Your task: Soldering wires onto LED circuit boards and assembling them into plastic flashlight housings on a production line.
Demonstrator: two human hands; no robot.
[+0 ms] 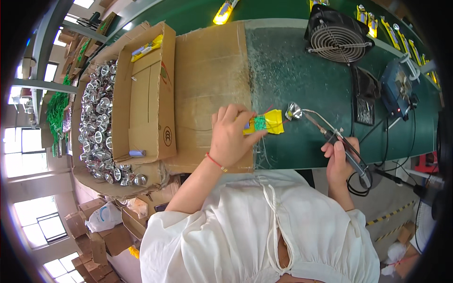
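Observation:
My left hand (230,133) pinches a yellow-wrapped pack (275,121) against the bench, where the cardboard sheet (207,61) meets the green mat (283,61). A small green circuit board (260,123) lies on the pack near my fingertips. Just right of the pack sits a shiny lamp reflector cup (294,111), with thin wires beside it. My right hand (338,159) is closed round a soldering iron (360,171). Its tip points up and left, close to the cup; whether they touch I cannot tell. A thin curved metal tube (322,114) runs alongside the iron.
On the left, an open carton (167,94) holds a blue cylindrical cell (137,153) and a yellow pack (147,48). Reflector cups (98,137) fill a box beside it. A black fan (337,40), a black tray (364,111) and a blue soldering station (395,94) stand right.

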